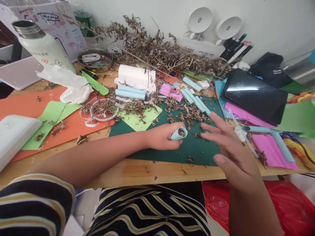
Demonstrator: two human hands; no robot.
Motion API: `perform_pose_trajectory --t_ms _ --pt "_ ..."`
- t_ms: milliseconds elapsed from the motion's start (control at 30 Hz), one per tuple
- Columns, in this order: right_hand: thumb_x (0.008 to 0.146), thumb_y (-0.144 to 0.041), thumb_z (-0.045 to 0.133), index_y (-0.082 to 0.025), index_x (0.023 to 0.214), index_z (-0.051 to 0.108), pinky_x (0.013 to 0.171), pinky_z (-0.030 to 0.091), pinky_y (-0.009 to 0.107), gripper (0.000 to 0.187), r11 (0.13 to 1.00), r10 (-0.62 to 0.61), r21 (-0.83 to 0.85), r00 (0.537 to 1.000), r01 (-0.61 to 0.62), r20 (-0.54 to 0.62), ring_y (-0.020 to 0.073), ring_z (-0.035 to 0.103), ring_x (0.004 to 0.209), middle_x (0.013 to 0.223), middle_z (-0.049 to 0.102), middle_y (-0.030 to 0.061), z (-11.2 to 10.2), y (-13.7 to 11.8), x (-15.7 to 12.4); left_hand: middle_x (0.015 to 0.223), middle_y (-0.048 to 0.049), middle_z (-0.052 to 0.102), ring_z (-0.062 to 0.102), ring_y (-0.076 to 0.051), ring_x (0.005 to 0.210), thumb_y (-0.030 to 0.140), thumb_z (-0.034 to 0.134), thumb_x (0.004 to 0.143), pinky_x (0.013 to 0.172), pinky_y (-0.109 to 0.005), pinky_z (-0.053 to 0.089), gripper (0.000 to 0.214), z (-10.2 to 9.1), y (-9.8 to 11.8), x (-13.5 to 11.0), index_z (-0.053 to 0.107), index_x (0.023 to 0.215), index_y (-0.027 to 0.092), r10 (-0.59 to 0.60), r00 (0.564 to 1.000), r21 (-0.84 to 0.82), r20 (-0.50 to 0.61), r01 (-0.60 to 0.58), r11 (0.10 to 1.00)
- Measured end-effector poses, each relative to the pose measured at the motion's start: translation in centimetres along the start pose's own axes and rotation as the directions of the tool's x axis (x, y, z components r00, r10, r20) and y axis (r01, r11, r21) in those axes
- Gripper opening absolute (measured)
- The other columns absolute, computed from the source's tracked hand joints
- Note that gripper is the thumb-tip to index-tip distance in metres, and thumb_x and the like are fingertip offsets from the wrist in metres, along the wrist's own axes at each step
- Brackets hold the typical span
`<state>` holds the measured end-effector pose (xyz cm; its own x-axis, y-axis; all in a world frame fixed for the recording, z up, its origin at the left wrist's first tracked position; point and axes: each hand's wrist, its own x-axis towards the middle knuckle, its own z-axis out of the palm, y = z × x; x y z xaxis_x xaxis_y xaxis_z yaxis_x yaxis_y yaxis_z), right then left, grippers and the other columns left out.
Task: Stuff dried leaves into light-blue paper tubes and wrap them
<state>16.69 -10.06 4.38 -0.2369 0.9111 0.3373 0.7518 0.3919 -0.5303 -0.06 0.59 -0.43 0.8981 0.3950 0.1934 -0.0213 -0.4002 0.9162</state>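
My left hand (163, 136) is closed round a light blue paper tube (176, 134), its open end facing up with dried leaf bits inside. My right hand (231, 147) hangs to the right of it, fingers spread and holding nothing. Under both hands lies a dark green sheet (157, 154). Crumbled dried leaves (187, 114) are strewn over the sheet, close to my right fingertips. Behind them, several rolled blue paper tubes (194, 100) lie in a slanting row. A light green paper square (144, 119) with leaf bits sits left of the middle.
Dried leafy branches (157, 49) stretch along the wall. At the left stand a white bottle (44, 46) and a roll of tape (104, 109). A black tablet (256, 95) and pink paper (270, 149) lie at the right. A red plastic bag (287, 203) is below the table edge.
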Motion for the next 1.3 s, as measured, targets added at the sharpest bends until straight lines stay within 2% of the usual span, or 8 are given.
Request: perform_pose_trajectory --t_ms 33,267,433,667,833,933,1067,1300 --pt "0.081 -0.033 0.039 -0.024 0.107 0.048 0.087 0.04 0.043 0.029 0.998 0.059 -0.005 0.994 -0.06 -0.088 0.0234 0.045 0.11 0.127 0.039 0.0095 0.5 0.7 -1.2 0.063 0.0038 0.043 0.04 -0.007 0.055 0.017 0.044 0.067 0.052 -0.019 0.034 0.011 0.0 0.0 0.0 0.035 0.072 0.018 -0.002 1.0 0.002 0.003 0.002 1.0" --pt "0.074 -0.039 0.051 -0.018 0.08 0.055 0.055 0.045 0.032 0.022 0.847 0.342 -0.429 0.94 -0.314 -0.011 0.0184 0.054 0.064 0.07 0.057 0.0049 4.3 2.7 -5.9 0.062 0.0034 0.043 0.04 -0.008 0.054 0.019 0.044 0.067 0.051 -0.019 0.034 0.011 0.1 0.2 0.0 0.034 0.073 0.018 -0.03 0.999 0.008 0.041 0.029 1.0" --pt "0.078 -0.024 0.048 -0.019 0.071 0.054 0.056 0.044 0.029 0.01 0.901 0.247 -0.363 0.969 -0.237 -0.018 0.0155 0.054 0.063 0.068 0.059 0.0024 3.7 1.7 -4.7 0.063 0.003 0.044 0.041 -0.008 0.054 0.019 0.043 0.068 0.051 -0.019 0.034 0.01 0.2 0.2 0.1 0.034 0.074 0.018 -0.039 0.998 0.04 0.052 0.037 0.999" --pt "0.074 -0.016 0.054 -0.023 0.077 0.053 0.057 0.043 0.025 0.008 0.979 0.087 -0.15 0.947 -0.139 -0.308 0.0119 0.053 0.063 0.073 0.06 -0.0007 2.1 -1.7 0.0 0.065 0.004 0.045 0.041 -0.006 0.055 0.012 0.046 0.064 0.052 -0.017 0.035 0.015 0.3 0.2 0.1 0.036 0.074 0.018 -0.031 0.998 0.049 0.049 0.028 0.998" --pt "0.076 -0.019 0.051 -0.023 0.072 0.057 0.064 0.042 0.031 0.008 0.957 -0.111 -0.28 0.986 0.072 -0.124 0.0153 0.053 0.069 0.072 0.06 0.001 1.5 -2.6 3.2 0.059 0.0066 0.041 0.04 -0.006 0.053 0.013 0.047 0.064 0.05 -0.016 0.034 0.017 0.0 0.4 0.0 0.036 0.076 0.018 -0.071 0.996 0.099 0.056 0.065 0.993" --pt "0.078 -0.027 0.047 -0.024 0.072 0.062 0.072 0.038 0.039 0.016 0.911 -0.166 -0.379 0.986 0.164 0.026 0.0209 0.053 0.083 0.095 0.061 0.0034 0.7 -2.6 3.8 0.062 0.0053 0.044 0.044 -0.007 0.055 0.015 0.05 0.066 0.05 -0.017 0.035 0.017 0.0 0.4 -0.1 0.037 0.076 0.017 -0.038 0.997 0.12 0.073 0.029 0.992" --pt "0.081 -0.035 0.039 -0.024 0.075 0.062 0.08 0.032 0.051 0.026 0.853 -0.127 -0.482 0.976 0.2 0.179 0.0318 0.042 0.108 0.125 0.047 0.0028 -0.1 -3.3 4.0 0.063 0.0038 0.047 0.046 -0.008 0.055 0.022 0.053 0.068 0.05 -0.018 0.036 0.019 0.0 0.2 -0.1 0.037 0.076 0.017 0.009 0.997 0.091 0.073 -0.015 0.996" --pt "0.077 -0.035 0.046 -0.027 0.088 0.06 0.085 0.03 0.058 0.019 0.846 -0.045 -0.482 0.93 0.229 0.364 0.034 0.034 0.118 0.132 0.038 0.0033 -1.2 -4.4 3.6 0.058 0.0056 0.046 0.045 -0.008 0.052 0.013 0.051 0.065 0.048 -0.017 0.034 0.019 0.0 0.7 -0.1 0.039 0.079 0.018 -0.057 0.996 0.193 0.064 0.044 0.98"
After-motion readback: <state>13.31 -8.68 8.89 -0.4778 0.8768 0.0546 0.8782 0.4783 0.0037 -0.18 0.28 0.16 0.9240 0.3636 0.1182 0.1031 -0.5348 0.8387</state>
